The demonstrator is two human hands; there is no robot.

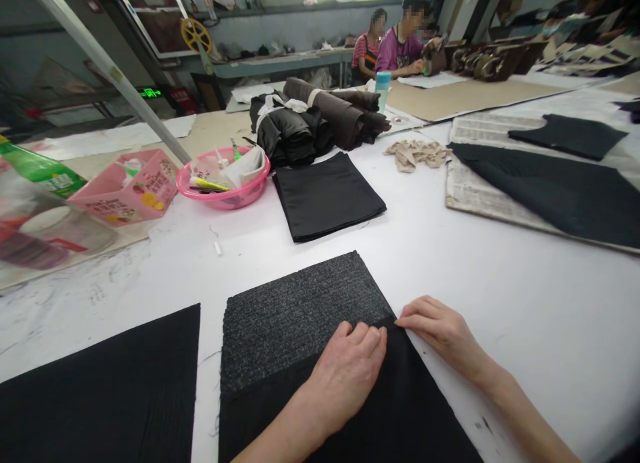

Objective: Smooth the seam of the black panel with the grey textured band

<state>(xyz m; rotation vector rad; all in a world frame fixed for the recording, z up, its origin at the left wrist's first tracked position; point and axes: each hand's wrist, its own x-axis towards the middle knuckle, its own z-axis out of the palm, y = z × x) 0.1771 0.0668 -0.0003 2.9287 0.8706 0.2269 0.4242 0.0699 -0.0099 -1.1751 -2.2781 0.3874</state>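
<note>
Speckled charcoal rectangular textile, plain black cloth sheet nearer.
Beyond this textile, the round plastic basin is pink.

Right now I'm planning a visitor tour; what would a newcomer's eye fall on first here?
Likely the pink basin and pink box, bright against the white table at mid-left. Next, front and centre, speckled gray fabric borders smooth black cloth: the person's left grip rests on the cloth, while the right grip seems to pinch its right edge.
</note>
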